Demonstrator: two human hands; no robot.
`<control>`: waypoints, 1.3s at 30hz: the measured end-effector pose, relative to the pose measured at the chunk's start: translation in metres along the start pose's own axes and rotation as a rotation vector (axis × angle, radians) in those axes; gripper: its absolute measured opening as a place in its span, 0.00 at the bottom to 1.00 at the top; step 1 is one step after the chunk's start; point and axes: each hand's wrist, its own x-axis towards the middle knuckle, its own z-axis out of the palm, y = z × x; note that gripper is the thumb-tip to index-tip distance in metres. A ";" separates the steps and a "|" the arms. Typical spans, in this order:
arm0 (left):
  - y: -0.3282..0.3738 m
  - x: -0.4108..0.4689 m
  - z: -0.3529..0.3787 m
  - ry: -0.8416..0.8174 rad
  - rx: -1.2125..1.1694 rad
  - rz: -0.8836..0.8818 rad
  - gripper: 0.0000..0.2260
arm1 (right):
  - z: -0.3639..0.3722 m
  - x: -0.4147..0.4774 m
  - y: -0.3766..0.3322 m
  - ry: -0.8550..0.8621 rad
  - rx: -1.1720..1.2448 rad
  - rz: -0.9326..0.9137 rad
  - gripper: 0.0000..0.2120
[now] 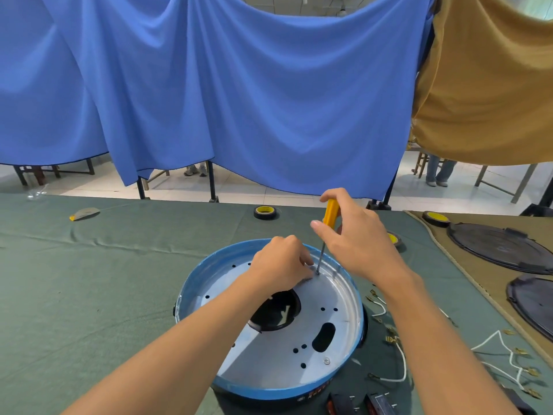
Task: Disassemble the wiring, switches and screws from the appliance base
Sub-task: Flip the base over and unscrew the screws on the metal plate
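Green worktop (104, 280): base (329, 295) sat at near edge; right hand (356, 241) gripped screwdriver (330, 215), tip on base plate; left hand (279, 269) curled beside tip, hold unclear; wires (404, 365) lay right of base. Blue curtain (239, 100) hung behind far edge.

No wording can be read. The appliance base (263, 391) carries a short strip of orange and white print on its blue outer wall, facing the near edge of the worktop (89, 295), too blurred to make out.
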 end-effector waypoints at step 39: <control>0.015 0.008 0.004 0.203 -0.038 -0.076 0.05 | -0.056 0.000 0.007 0.444 0.308 0.203 0.14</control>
